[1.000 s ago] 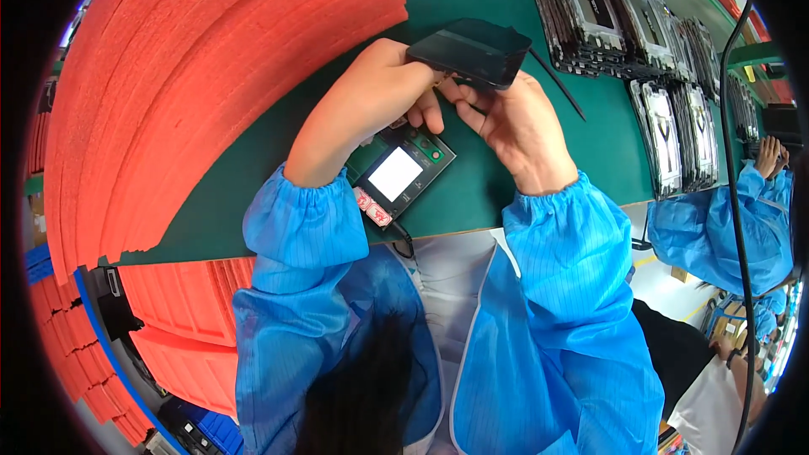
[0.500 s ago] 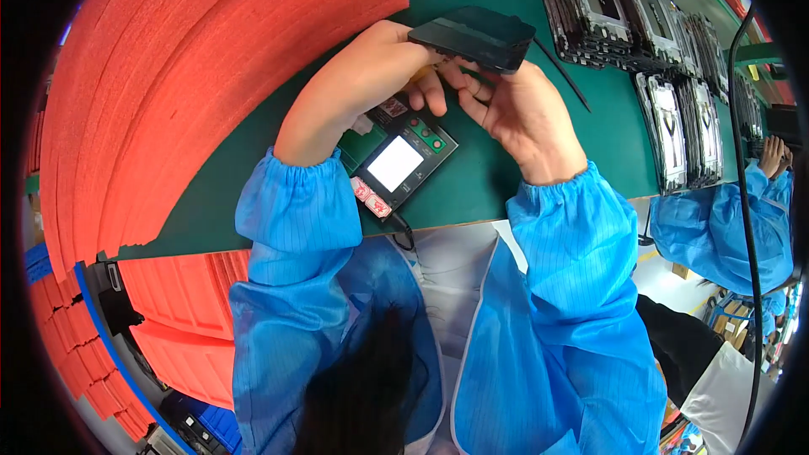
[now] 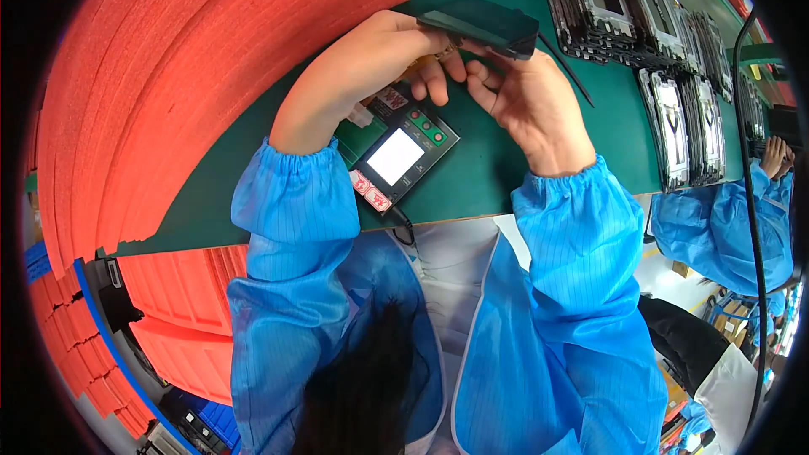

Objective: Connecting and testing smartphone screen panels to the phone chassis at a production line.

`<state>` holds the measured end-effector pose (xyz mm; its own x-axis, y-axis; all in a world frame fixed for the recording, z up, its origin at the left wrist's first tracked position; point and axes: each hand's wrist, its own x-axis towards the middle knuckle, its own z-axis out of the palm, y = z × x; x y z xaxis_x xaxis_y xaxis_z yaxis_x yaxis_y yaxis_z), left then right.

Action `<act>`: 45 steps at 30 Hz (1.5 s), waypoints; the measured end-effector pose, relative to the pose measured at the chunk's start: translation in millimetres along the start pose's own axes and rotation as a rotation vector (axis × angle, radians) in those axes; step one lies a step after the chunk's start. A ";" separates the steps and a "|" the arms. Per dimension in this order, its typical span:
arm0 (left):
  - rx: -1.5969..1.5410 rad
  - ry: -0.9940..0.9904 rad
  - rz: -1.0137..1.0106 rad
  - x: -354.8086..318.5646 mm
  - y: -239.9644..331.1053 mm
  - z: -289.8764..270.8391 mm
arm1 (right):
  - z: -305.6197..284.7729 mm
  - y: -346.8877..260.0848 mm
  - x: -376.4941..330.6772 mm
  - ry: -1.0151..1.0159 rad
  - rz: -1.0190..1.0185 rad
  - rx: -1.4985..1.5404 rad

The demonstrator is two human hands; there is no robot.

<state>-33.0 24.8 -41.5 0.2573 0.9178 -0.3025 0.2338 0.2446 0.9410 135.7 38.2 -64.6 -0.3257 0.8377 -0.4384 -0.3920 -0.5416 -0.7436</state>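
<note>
A glossy black screen panel is tilted above the green bench, held up between my two hands. My left hand grips its left end, with some fingers curled beneath it. At the right end, my right hand supports the panel from below; its thumb and a finger are bent close together. The panel hides part of the fingers on both sides. Just below my left hand lies a small black test box with a lit white display, several red buttons and a green circuit board at its left.
Curved stacks of red foam sheets fill the left side. Stacked screen frames stand at the far right, with more frames nearer. A thin black rod lies on the bench. A person in blue sleeves works at right.
The panel has shifted slightly right and shows its face at a flatter angle. My right hand has moved a little to the right, its fingers now farther from those of my left.
</note>
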 end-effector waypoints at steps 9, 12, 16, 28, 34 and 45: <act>0.114 0.059 0.010 -0.2 0.7 6.5 | 2.0 -0.9 -1.9 -0.003 0.027 0.025; 0.089 0.042 0.023 1.7 1.6 4.9 | -1.7 -0.2 1.0 -0.046 0.036 0.032; 0.130 0.114 0.042 -2.1 7.3 14.0 | 0.3 -0.2 -1.4 -0.025 0.028 0.047; 0.188 0.223 0.069 -1.4 3.8 19.1 | 0.9 0.1 -2.5 0.001 0.020 0.037; 0.177 0.247 0.138 2.6 -2.3 18.4 | 2.3 1.0 -2.2 0.001 0.012 0.026; 0.189 0.232 0.003 -5.0 7.9 17.8 | 5.0 -0.7 -3.7 0.013 0.009 -0.004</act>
<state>-15.7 16.6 -35.3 0.0418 0.9708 -0.2361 0.4095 0.1989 0.8904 132.9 35.1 -59.9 -0.3179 0.8334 -0.4520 -0.3857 -0.5492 -0.7413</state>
